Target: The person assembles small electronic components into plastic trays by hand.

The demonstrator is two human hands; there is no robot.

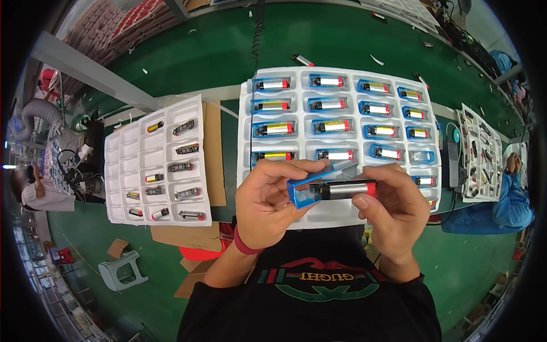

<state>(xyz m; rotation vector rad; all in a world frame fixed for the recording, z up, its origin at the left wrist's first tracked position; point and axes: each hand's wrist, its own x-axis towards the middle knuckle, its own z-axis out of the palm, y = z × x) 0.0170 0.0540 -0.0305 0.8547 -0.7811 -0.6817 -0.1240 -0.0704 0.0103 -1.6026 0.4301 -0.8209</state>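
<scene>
My left hand (259, 196) grips a blue, partly clear plastic case (302, 198) with its open side turned to the right. Between the thumb and fingers of my right hand (401, 211) is a silver cylindrical battery (345, 190) with a red end and a black end. The black end is at the mouth of the case; how far it sits inside I cannot tell. Both are held above the near part of a white moulded tray (299, 94). Blue cases with batteries fill many of its pockets, and one case (421, 155) at the right seems to hold no battery.
Left of me a second white tray (130, 171) holds several loose batteries and parts, with cardboard (214, 148) beneath. A coiled cable (257, 34) hangs ahead. A blue-sleeved person (484, 214) works by another tray (472, 171) at right. A grey stool (122, 271) stands lower left.
</scene>
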